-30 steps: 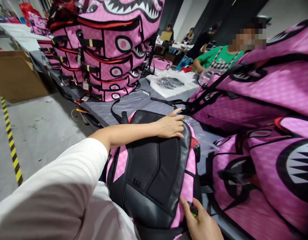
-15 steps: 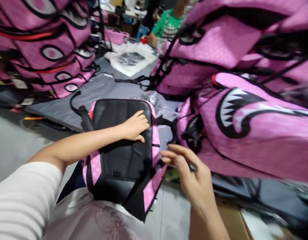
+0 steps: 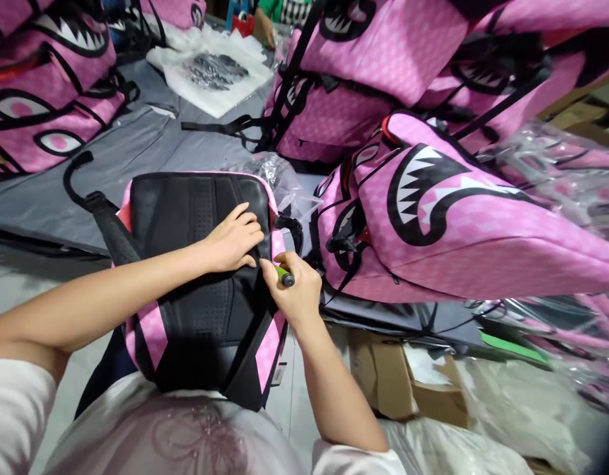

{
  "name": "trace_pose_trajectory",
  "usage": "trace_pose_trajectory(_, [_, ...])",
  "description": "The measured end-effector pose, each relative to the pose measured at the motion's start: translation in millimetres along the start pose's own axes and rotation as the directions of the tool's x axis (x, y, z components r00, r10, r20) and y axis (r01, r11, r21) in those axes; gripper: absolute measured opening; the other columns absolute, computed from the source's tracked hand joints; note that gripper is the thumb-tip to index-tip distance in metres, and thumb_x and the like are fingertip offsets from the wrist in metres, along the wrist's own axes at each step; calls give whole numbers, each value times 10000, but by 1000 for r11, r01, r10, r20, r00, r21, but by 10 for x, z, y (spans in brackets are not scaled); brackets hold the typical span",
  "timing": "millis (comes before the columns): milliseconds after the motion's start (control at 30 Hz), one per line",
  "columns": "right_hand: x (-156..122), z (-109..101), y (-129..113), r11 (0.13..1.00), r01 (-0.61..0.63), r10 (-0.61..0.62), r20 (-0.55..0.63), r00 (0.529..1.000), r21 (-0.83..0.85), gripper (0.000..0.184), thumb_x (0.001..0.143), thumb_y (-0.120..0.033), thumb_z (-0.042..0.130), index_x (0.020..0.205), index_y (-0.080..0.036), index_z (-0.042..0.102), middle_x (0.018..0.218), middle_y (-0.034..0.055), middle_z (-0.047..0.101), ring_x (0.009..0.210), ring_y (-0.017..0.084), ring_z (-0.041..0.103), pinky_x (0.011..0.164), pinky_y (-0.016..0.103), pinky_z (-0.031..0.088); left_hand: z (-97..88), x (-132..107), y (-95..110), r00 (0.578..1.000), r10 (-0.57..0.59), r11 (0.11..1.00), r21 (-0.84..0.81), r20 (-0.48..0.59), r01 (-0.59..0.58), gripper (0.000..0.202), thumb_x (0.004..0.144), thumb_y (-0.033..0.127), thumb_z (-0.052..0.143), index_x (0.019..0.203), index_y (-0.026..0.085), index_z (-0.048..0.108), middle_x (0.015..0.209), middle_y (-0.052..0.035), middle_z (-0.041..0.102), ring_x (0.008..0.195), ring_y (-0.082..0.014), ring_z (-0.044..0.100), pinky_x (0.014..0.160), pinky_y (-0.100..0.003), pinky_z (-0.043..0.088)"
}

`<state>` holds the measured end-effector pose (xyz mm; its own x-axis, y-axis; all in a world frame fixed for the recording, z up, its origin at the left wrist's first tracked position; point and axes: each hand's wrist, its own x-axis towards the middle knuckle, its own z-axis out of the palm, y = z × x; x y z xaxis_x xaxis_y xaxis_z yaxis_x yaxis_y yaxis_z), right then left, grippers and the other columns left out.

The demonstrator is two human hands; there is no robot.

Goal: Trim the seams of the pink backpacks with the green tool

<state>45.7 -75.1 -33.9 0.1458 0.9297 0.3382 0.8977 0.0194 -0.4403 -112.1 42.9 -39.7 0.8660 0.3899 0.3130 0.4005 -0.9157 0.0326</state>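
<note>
Pink-and-black backpack (image 3: 173,208), back panel upward: near edge of our grey-covered desk (image 3: 140,145). Our left hand (image 3: 227,242), fingers loosely spread, rests on it; our right hand (image 3: 298,287), fingers closed around a slim green-and-black tool (image 3: 285,277), at its side. Surroundings: crumpled clear plastic (image 3: 279,175) just beyond; bulky pink shark-mouth bag (image 3: 457,254) crowding our right.

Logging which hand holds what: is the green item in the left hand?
No, the right hand grips the green item, while the left hand rests on the backpack.

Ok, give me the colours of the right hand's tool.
The tool is green with a black end; head view shows it.
</note>
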Motion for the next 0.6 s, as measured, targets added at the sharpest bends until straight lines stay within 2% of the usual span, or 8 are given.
trace_pose_trajectory(67, [-6, -41, 16, 994, -91, 86, 86, 993, 55, 356, 911, -532, 594, 861, -192, 685, 731, 51, 721, 682, 184, 667, 640, 263, 422, 21, 7, 41, 1000, -22, 1000, 20, 9, 22, 339, 778, 390, 798, 951, 114, 706, 1004, -118, 717, 1123, -326, 566, 1175, -606, 316])
trace_pose_trajectory(133, [-3, -92, 35, 959, -217, 191, 148, 970, 185, 330, 879, -525, 649, 932, -204, 705, 805, 44, 757, 718, 187, 687, 659, 264, 445, 41, -1, 65, 999, -41, 999, 16, 7, 41, 317, 775, 366, 802, 938, 112, 705, 1003, -116, 713, 1129, -329, 568, 1178, -612, 318])
trace_pose_trajectory(233, [-4, -125, 52, 799, -368, 296, 223, 929, 475, 407, 845, -563, 688, 1013, -193, 709, 857, 43, 772, 746, 188, 706, 667, 266, 492, 72, -65, 61, 999, -14, 998, -55, -36, 12, 275, 807, 353, 779, 940, 130, 688, 1015, -95, 708, 1126, -305, 573, 1193, -610, 303])
trace_pose_trajectory(267, [-4, -116, 50, 746, -392, 314, 234, 920, 538, 417, 844, -572, 687, 995, -184, 710, 838, 41, 767, 735, 185, 704, 650, 261, 496, 81, -94, 54, 998, 2, 997, -78, -57, -7, 249, 827, 346, 759, 944, 140, 682, 1024, -89, 706, 1123, -294, 573, 1199, -613, 294])
trace_pose_trajectory(333, [-1, -68, 39, 696, -410, 346, 225, 911, 589, 411, 858, -582, 664, 892, -174, 703, 741, 23, 738, 650, 163, 668, 582, 243, 470, 98, -148, 44, 995, 17, 994, -110, -94, -28, 195, 863, 327, 715, 947, 157, 671, 1041, -82, 704, 1119, -278, 570, 1207, -619, 276])
trace_pose_trajectory(433, [17, 41, 20, 695, -424, 403, 174, 899, 581, 431, 887, -584, 614, 740, -181, 658, 594, -15, 665, 498, 121, 554, 490, 228, 388, 118, -189, 44, 994, 6, 991, -130, -108, -20, 148, 889, 309, 673, 939, 170, 659, 1046, -76, 702, 1116, -269, 565, 1212, -623, 265])
trace_pose_trajectory(600, [41, 143, 16, 748, -380, 387, 108, 916, 544, 394, 896, -527, 611, 703, -185, 643, 597, -24, 651, 532, 113, 533, 530, 229, 377, 151, -187, 43, 994, 13, 991, -129, -111, -27, 136, 899, 301, 657, 937, 170, 649, 1049, -69, 699, 1119, -263, 565, 1217, -615, 266])
